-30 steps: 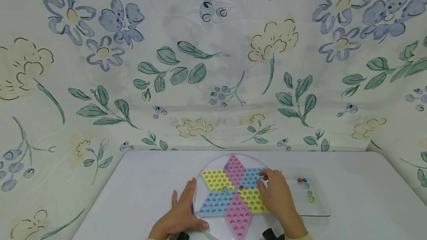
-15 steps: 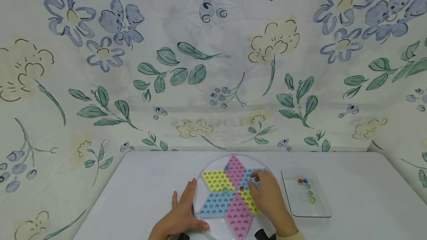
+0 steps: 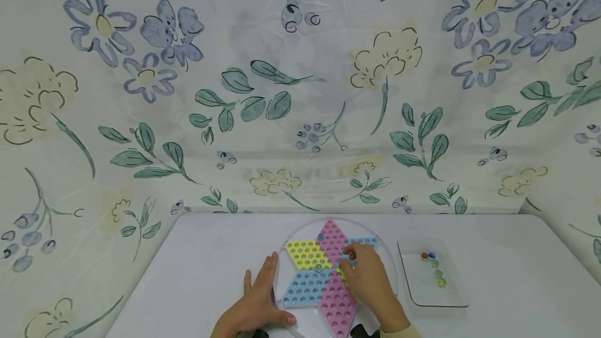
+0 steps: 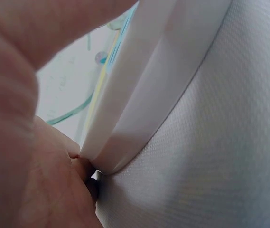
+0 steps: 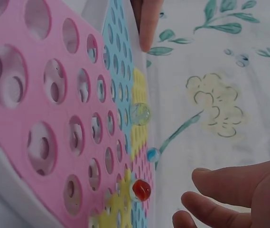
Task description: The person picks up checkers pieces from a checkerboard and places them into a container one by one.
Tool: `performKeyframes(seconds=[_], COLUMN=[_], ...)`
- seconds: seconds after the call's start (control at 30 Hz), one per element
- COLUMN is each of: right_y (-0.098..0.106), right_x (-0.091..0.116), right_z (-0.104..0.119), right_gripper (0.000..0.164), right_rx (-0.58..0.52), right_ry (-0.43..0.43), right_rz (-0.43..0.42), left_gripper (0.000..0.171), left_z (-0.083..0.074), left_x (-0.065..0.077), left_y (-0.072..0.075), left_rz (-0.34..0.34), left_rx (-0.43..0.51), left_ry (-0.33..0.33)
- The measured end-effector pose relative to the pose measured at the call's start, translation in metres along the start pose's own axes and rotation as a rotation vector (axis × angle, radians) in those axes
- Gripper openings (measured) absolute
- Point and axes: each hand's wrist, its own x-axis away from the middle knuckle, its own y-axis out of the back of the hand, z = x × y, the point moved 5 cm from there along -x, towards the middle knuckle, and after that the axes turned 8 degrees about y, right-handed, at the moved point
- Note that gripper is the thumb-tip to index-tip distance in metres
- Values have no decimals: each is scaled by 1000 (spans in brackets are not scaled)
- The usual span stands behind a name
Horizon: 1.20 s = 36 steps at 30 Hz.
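A round white Chinese checkers board (image 3: 338, 296), patterned with a pink, yellow and blue star of holes, lies on the table. My left hand (image 3: 255, 299) rests against its left rim, fingers straight and thumb spread. Over the right half of the board hovers my right hand (image 3: 371, 275), its thumb and fingers (image 5: 215, 209) apart with nothing between them. In the right wrist view a red marble (image 5: 141, 190) sits nearest this hand; the hand hides it from the head view. A clear marble (image 3: 319, 268) lies near the star's middle, and a blue marble (image 3: 321, 237) on the far pink point.
Right of the board stands a clear shallow tray (image 3: 436, 306) with several marbles (image 3: 435, 264) in it. A white table (image 3: 188, 260) carries everything. Behind it hangs a flower-printed cloth (image 3: 328, 119).
My right hand has moved left across the board from its right edge toward the middle, now covering the red marble in the head view. The left hand has stayed in place.
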Motion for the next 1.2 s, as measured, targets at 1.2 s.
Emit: performKeyframes(seconds=[1.2], right_y=[-18], right_x=[-4], right_z=[-8], right_gripper=[13], right_rx=[64], right_ry=[-66], right_rz=[94], left_gripper=[145], left_z=[3], left_x=[-2], left_y=[0], left_rz=[2], left_rx=[-15], left_ry=[-4])
